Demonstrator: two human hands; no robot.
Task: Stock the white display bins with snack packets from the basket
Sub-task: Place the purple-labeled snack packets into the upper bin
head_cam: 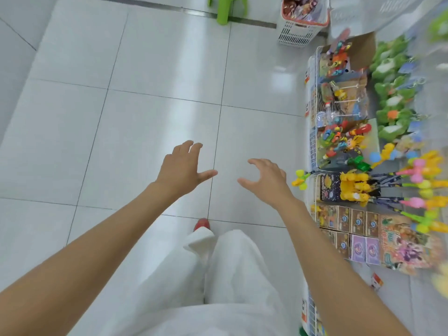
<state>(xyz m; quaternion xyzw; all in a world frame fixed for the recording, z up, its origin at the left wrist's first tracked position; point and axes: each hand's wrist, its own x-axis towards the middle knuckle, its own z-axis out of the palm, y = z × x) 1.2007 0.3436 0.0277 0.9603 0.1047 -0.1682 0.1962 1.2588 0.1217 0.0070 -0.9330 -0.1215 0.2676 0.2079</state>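
Observation:
A white slatted basket [297, 32] with a red rim stands on the floor at the top of the head view, filled with snack packets [301, 7] in a clear bag. My left hand [181, 167] and my right hand [265, 178] are stretched out over the tiled floor, far short of the basket. Both hands hold nothing, with fingers spread and loosely bent. A white display bin [358, 13] is blurred at the top right, just beyond the basket.
A wire shelf [312, 112] packed with colourful toys and boxed goods runs along the right. A green plastic stool [224, 10] stands at the top centre. White floor tiles [121, 117] stretch to the left and ahead. My white trousers and a red shoe [202, 224] show below.

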